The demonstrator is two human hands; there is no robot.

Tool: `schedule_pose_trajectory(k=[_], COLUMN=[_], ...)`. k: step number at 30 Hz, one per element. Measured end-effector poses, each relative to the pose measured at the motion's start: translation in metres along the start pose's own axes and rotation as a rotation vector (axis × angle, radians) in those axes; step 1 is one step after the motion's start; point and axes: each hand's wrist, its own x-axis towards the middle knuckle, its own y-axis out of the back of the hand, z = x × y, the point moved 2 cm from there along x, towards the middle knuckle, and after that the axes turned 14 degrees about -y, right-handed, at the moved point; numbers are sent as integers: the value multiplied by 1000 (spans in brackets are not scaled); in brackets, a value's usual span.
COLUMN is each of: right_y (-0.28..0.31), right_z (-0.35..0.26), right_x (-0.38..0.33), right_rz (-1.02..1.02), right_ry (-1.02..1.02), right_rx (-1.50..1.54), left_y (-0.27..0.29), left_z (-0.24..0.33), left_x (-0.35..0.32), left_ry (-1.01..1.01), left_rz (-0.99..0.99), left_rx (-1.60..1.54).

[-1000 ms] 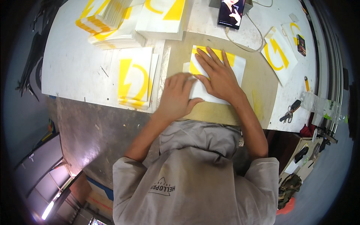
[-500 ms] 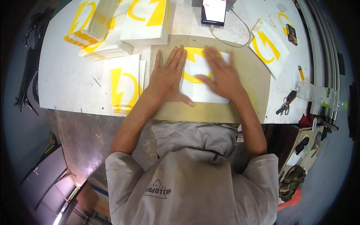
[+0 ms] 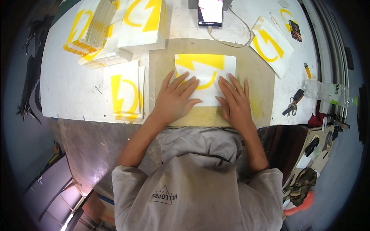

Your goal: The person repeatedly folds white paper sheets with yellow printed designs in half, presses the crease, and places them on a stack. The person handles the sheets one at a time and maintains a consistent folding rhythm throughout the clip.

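A white sheet with a yellow shape (image 3: 204, 71) lies on a brown board (image 3: 254, 81) on the white table (image 3: 69, 88). My left hand (image 3: 175, 98) presses flat on the sheet's left lower part, fingers spread. The sheet's right lower part is under my right hand (image 3: 234, 101), also flat with fingers apart. Neither hand grips anything.
A stack of similar yellow-marked sheets (image 3: 125, 90) lies left of the board, more stacks (image 3: 115, 30) behind it. A phone (image 3: 210, 11) with a cable stands at the back. Another sheet (image 3: 271, 44), keys (image 3: 292, 104), a plastic bottle (image 3: 327, 91) and a yellow marker (image 3: 307, 71) lie right.
My left hand slid from the sheet's lower left edge up onto it. The right hand came down and right. The sheet now lies squarer, its upper yellow part uncovered.
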Motion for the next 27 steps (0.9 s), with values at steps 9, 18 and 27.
schedule_pose_trajectory(k=[9,18,27], right_y=[-12,-16,-17], right_z=[17,7,7], right_x=[-26,-49,-49], right_rz=[84,41,51], right_ry=[180,176,176], right_rx=[26,96,133], left_y=[-5,-17,-18], left_z=[36,65,65], left_x=[-29,-46,-46], left_ry=[7,43,54], left_rz=[74,143,164], left_rx=[49,31,29])
